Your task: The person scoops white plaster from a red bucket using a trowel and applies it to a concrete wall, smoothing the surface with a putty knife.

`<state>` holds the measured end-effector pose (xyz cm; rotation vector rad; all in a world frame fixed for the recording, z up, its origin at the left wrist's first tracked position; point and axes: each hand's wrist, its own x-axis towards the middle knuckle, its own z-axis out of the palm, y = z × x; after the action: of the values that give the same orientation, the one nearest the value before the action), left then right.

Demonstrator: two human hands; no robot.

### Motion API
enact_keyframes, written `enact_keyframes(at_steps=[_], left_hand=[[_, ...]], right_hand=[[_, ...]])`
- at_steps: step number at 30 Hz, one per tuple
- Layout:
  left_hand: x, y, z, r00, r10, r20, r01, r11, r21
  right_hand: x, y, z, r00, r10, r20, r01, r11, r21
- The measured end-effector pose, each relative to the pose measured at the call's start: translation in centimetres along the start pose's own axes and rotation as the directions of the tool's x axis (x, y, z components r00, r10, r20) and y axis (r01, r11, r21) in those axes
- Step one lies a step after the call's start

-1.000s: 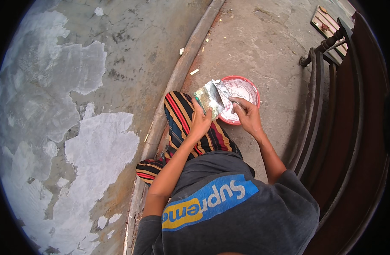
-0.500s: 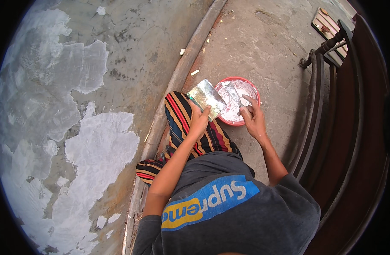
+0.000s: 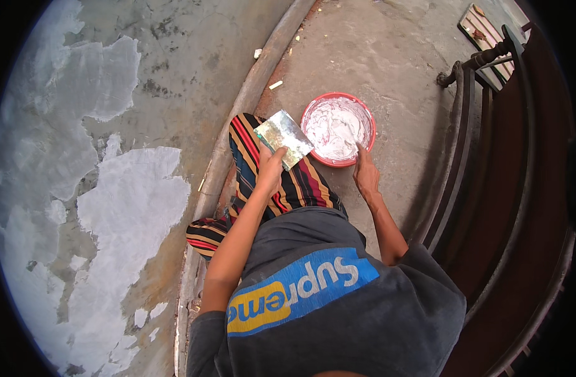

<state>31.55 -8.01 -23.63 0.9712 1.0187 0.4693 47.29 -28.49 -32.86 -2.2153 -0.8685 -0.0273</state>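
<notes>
A bare concrete floor (image 3: 394,81) runs between a patchy grey wall (image 3: 193,94) on the left and dark wooden furniture (image 3: 489,207) on the right. On it, beside the striped trousers (image 3: 313,188), stands a red bowl (image 3: 332,163) holding whitish paste (image 3: 335,129). The left hand's (image 3: 270,168) grip pinches a flat metal plate (image 3: 283,137), thumb on top, just left of the bowl. The right hand (image 3: 366,176) reaches to the bowl's lower-right rim; whether its grip holds anything, I cannot tell.
</notes>
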Motion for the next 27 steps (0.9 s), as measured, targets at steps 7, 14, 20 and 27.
enact_keyframes(at_steps=[7, 14, 20, 27], left_hand=[[0.0, 0.7, 0.6, 0.995, 0.014, 0.096, -0.014, 1.0, -0.003], [0.7, -0.8, 0.9, 0.993, 0.007, 0.121, -0.011, 1.0, 0.029], [1.3, -2.3, 1.1, 0.991, 0.011, 0.136, -0.035, 0.984, 0.174], [2.5, -2.5, 0.2, 0.99, -0.07, 0.122, 0.063, 0.996, 0.064]], right_hand=[[-0.1, 4.6, 1.9, 0.88, 0.307, 0.362, -0.359, 0.929, 0.086], [4.3, -2.9, -3.6, 0.96, 0.168, 0.223, -0.201, 0.97, 0.137], [0.4, 3.0, 1.5, 0.904, 0.345, 0.254, -0.305, 0.934, -0.183], [4.7, -3.8, -3.6, 0.993, 0.083, 0.086, -0.095, 0.985, 0.146]])
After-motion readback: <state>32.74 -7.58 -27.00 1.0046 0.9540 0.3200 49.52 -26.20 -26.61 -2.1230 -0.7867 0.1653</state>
